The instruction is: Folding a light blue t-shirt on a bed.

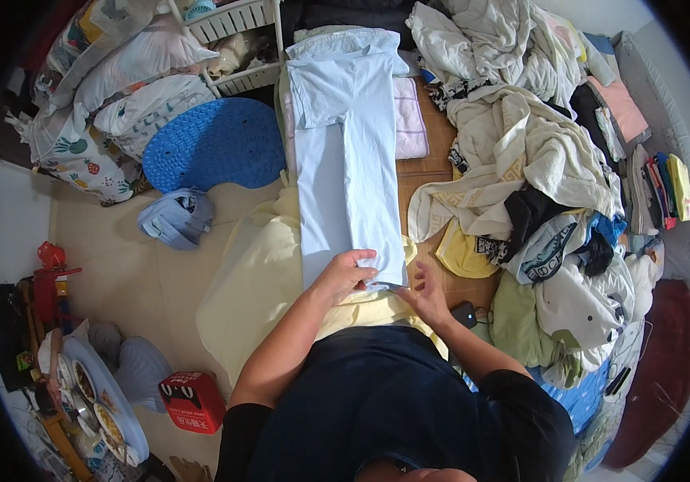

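A pair of light blue trousers lies lengthwise in front of me, waist end far, leg ends near. One leg overlaps the other, and a flap of the cloth is folded over at the upper left. My left hand is closed on the near end of the right trouser leg, with fingers on top of the cloth. My right hand is at the right corner of the same hem, fingers apart and thumb by the edge. Beneath the trousers lie a pale yellow cloth and a lilac-edged towel.
Heaped clothes and a cream blanket fill the right side. A blue bumpy mat, a bundled blue-grey cloth and a red box are on the left. A white basket rack stands at the back; a dark phone lies near my right forearm.
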Demonstrator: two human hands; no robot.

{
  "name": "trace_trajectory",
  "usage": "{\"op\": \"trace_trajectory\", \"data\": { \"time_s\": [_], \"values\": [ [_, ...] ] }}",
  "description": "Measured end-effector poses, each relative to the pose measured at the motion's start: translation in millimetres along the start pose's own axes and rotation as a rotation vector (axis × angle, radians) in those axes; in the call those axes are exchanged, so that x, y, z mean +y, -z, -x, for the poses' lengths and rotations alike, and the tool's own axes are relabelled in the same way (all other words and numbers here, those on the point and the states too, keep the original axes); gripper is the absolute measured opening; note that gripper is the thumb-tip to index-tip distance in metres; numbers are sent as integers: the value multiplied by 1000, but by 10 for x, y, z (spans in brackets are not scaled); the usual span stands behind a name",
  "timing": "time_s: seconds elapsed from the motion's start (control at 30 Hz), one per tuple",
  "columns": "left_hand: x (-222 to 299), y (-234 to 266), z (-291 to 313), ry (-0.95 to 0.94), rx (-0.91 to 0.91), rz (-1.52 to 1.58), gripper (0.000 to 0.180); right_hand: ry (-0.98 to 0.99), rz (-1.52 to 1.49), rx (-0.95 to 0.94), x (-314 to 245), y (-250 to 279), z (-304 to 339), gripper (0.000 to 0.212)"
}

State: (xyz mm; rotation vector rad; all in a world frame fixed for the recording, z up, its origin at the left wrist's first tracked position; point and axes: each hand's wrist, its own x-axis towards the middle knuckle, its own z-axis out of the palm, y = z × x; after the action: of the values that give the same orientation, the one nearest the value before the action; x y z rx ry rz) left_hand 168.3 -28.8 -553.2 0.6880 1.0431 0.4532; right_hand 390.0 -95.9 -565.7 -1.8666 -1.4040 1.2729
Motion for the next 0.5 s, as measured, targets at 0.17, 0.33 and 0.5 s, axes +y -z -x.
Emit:
{"op": "trace_trajectory", "data": {
  "time_s": [0.17,0.33,0.5],
  "values": [
    [65,-110,75,9,-80,220,48,213,165,205,-102,-245,-46,83],
    [104,-200,134,-2,-56,235,46,156,192,232,-107,-358,-27,86],
    [113,-245,148,-56,-109,328,45,260,205,282,-104,-451,-55,87]
  ]
}}
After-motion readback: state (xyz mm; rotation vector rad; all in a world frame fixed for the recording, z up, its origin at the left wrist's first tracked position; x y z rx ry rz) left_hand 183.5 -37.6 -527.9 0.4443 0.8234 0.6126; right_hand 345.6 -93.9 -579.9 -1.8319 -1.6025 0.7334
